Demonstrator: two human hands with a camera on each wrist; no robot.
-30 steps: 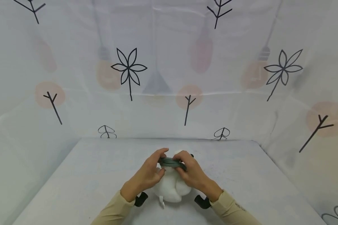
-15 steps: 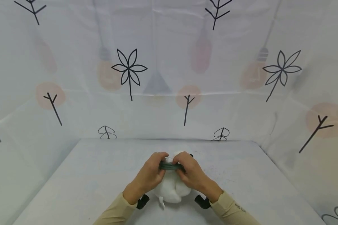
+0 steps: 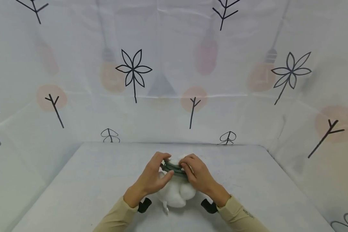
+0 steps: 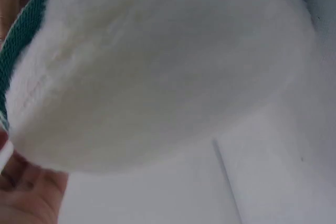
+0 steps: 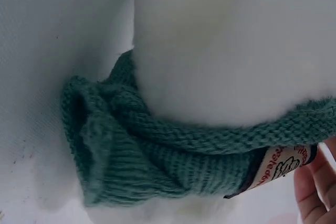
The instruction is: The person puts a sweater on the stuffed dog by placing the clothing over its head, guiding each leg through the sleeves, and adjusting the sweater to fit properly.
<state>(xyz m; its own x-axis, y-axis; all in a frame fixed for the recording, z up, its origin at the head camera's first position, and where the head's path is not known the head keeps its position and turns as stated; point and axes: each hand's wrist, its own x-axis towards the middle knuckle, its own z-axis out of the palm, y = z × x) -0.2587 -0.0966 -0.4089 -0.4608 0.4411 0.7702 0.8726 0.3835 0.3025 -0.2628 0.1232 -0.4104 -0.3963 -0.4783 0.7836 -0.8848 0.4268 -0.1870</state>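
A white plush toy [image 3: 174, 193] sits on the table between both hands, with a small tag at its lower left. A green knitted sweater [image 5: 157, 166] encircles it in folds, and a woven label [image 5: 281, 166] shows on the knit. My left hand [image 3: 152, 175] holds the sweater's left side, fingers curled over the far edge and thumb reaching across the near side. On the other side, my right hand [image 3: 200, 175] pinches the sweater's right edge. The right fingers [image 5: 317, 182] appear beside the label in the right wrist view. The toy's far part is partly hidden behind the hands.
Black wrist cameras [image 3: 209, 206] are strapped under both forearms. The white table [image 3: 90, 180] runs back to a printed cloth backdrop [image 3: 162, 64], which also rises on both sides.
The green sweater has tilted, its left side now higher than its right. My left hand has spread, its thumb moving over the near side. My right fingers have shifted along the edge.
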